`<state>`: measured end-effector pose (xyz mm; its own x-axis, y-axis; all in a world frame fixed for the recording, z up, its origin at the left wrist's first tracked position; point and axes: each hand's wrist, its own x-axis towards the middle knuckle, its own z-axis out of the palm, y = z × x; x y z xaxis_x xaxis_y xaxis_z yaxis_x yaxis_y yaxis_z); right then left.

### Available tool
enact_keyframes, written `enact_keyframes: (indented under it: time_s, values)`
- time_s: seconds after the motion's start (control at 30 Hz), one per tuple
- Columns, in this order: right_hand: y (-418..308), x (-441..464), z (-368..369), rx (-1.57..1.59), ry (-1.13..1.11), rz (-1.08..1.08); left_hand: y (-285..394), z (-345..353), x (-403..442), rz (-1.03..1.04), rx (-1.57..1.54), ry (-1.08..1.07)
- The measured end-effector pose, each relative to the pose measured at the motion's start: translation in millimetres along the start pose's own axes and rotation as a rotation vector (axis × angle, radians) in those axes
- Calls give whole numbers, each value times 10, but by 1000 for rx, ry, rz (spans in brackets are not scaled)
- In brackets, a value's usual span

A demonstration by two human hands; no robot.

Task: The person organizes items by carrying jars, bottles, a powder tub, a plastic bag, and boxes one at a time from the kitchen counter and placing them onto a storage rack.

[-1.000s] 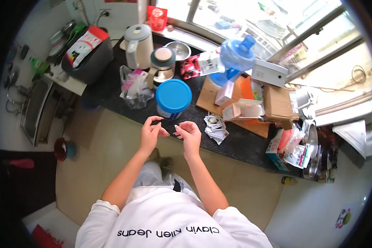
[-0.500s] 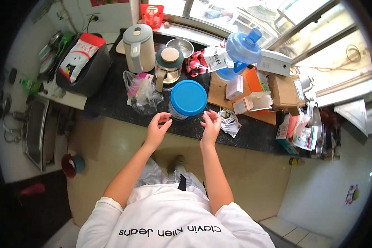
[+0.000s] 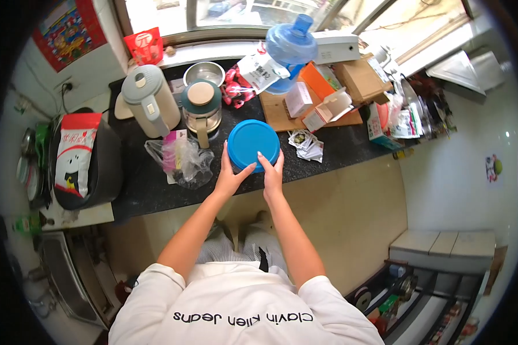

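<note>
A round tub with a blue lid (image 3: 253, 142) is at the front of the dark counter, between both hands. My left hand (image 3: 230, 177) wraps its left side, thumb near the lid's front rim. On the other side my right hand (image 3: 272, 175) grips the tub, its thumb resting on the lid. The tub's body is mostly hidden under the lid and hands. To the left lies a crumpled clear plastic bag (image 3: 193, 164) with something pink inside. Small paper packets (image 3: 308, 146) are spread to the right.
Behind stand an electric kettle (image 3: 149, 103), a glass pot with a green lid (image 3: 201, 106) and a metal bowl (image 3: 204, 72). A blue water jug (image 3: 290, 49), a wooden board (image 3: 275, 115) and cardboard boxes (image 3: 362, 79) occupy the right. A dark bin (image 3: 106, 167) holds a snack bag.
Both hands have closed in from beside the tub and now hold it. The view has shifted, so the counter items appear further left or higher.
</note>
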<state>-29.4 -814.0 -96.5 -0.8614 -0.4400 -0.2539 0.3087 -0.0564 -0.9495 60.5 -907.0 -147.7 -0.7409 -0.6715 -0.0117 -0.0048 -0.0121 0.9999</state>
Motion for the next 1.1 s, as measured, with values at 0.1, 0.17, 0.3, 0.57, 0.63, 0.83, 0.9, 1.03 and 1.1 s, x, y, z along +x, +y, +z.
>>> enact_keyframes:
  time_s: [0.1, 0.17, 0.3, 0.57, 0.63, 0.83, 0.9, 1.03, 1.1]
  values:
    - [-132, -262, 4, 51, 86, -96, 205, -39, -63, 88, 103, -98]
    - [-304, -453, -52, 83, 141, -108, 405, -37, -115, 182, 259, -156]
    - [-409, -711, -258, 174, 261, -150, 629, 96, -155, 351, 317, -317]
    - [-492, -1198, -748, 247, 359, -213, 554, 654, -502, 467, 293, -331]
    - [-536, -1324, -911, 218, 388, -238, 603, 853, -631, 443, 178, -290]
    - [-815, -1961, -1584, 154, 485, -513, 1184, 1428, -1185, 475, 252, -373]
    - [-842, -2188, -1886, 56, 504, -602, 1292, 1663, -1392, 373, 69, -466]
    - [-872, -2668, -2642, 54, 475, -576, 1325, 2177, -1773, 116, -227, -636]
    - [-917, -2957, -2881, -3, 600, -602, 1264, 2379, -1980, 48, -254, -698]
